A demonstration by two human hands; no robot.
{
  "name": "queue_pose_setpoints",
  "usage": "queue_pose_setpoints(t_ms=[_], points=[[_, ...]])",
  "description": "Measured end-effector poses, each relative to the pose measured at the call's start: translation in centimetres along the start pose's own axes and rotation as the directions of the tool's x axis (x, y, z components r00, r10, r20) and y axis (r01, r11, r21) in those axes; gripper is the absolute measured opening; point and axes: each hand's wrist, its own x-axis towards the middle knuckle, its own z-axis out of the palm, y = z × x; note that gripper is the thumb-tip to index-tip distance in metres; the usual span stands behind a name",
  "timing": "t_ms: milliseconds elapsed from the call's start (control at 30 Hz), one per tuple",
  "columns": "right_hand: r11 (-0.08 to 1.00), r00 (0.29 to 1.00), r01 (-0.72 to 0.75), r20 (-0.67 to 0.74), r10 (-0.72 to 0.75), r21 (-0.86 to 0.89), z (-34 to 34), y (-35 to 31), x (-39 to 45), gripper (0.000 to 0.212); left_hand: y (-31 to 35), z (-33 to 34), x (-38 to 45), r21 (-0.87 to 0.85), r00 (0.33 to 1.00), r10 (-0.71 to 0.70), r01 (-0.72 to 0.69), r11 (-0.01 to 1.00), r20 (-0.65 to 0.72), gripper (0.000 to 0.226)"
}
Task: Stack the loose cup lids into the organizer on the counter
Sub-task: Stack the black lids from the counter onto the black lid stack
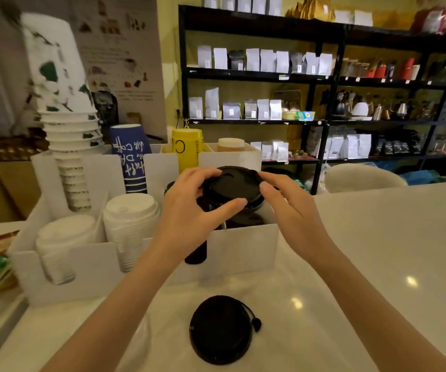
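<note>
A white organizer (243, 251) stands on the counter with several compartments. My left hand (189, 210) grips a black cup lid (230, 186) over the right front compartment, thumb on its near rim, fingers on its far left edge. More black lids (246, 218) sit stacked below it in that compartment. My right hand (289, 208) is beside the lid's right edge, fingers spread, fingertips touching or nearly touching the rim. One loose black lid (220, 330) with a small tethered plug lies flat on the counter in front of the organizer.
White lids fill two front compartments (132, 218). Stacked paper cups (66, 124), a blue cup (130, 157) and a yellow cup (187, 149) stand in the back slots. The white counter (377, 264) extends right. Black shelves with bags stand behind.
</note>
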Motion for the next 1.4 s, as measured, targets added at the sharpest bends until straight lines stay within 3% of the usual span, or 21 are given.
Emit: queue_pose_setpoints(t_ms=[300,433,700,800,1033,1200,1300,1400], points=[[0.958,0.998,-0.066,0.042,0.056,0.279,5.1,0.3,4.6,0.028,-3.1,-2.0,2.2,0.018,0.983,-0.137,0.14,0.99,-0.121,0.05],[0.923,0.987,-0.125,0.137,0.08,0.363,6.2,0.9,5.2,0.027,-4.2,-1.9,2.7,0.069,0.973,-0.177,0.189,0.98,-0.145,0.052],[0.895,0.925,-0.304,0.325,0.195,0.327,7.7,2.4,5.9,0.017,-5.2,-2.1,2.8,0.168,0.961,-0.249,0.267,0.949,-0.124,0.052],[0.876,0.897,-0.393,0.327,0.299,0.278,8.5,1.8,6.6,0.017,-5.4,-2.2,2.9,0.22,0.961,-0.262,0.276,0.936,-0.088,0.051],[0.831,0.889,-0.438,0.305,0.342,0.343,9.0,2.5,6.6,0.014,-5.2,-2.8,2.9,0.28,0.967,-0.254,0.245,0.928,-0.004,0.048],[0.832,0.892,-0.431,0.307,0.332,0.351,8.4,2.1,6.0,0.007,-5.1,-2.8,2.7,0.281,0.971,-0.24,0.225,0.933,0.021,0.048],[0.897,0.925,-0.286,0.343,0.167,0.337,7.8,1.7,4.8,0.025,-5.4,-2.8,2.7,0.268,0.966,-0.251,0.227,0.936,0.059,0.047],[0.952,0.951,-0.178,0.292,0.101,0.248,7.5,1.6,4.5,0.026,-5.6,-2.8,2.8,0.249,0.963,-0.256,0.228,0.941,0.087,0.046]])
